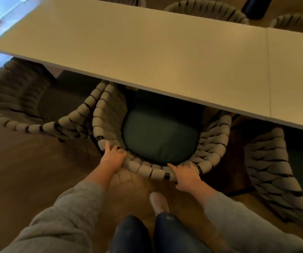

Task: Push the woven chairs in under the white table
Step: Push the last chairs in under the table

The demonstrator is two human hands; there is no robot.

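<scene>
A long white table runs across the head view. Directly before me stands a woven chair with thick grey rope weave and a dark green seat cushion; its front part sits under the table edge. My left hand grips the curved backrest rim on the left. On the right of the same rim rests my right hand, fingers spread. A second woven chair stands to the left, touching the first. A third woven chair is at the right, partly under the table.
More woven chairs line the table's far side. The floor is brown wood. My foot in a pale shoe is just behind the chair. A bright area lies at the far left past the table's end.
</scene>
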